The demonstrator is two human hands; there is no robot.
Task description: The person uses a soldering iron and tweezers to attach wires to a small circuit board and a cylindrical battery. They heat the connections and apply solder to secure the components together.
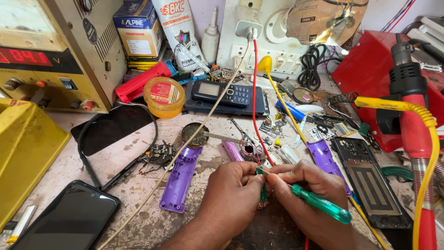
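My left hand (229, 196) pinches a small green circuit board (262, 185) upright at the bench's front centre. My right hand (310, 196) holds a screwdriver with a clear green handle (323, 206); its thin metal tip touches the top of the board. Thin wires run from the board toward a red lead (254, 106). A purple plastic shell half (179, 178) lies just left of my hands. A second purple shell half (324, 159) lies to the right.
A yellow power supply (55, 51) with a red display stands at the back left. A keypad phone (222, 94), an orange tin (163, 96) and a black smartphone (69, 220) lie around. A red hot-air gun (411, 115) stands at right.
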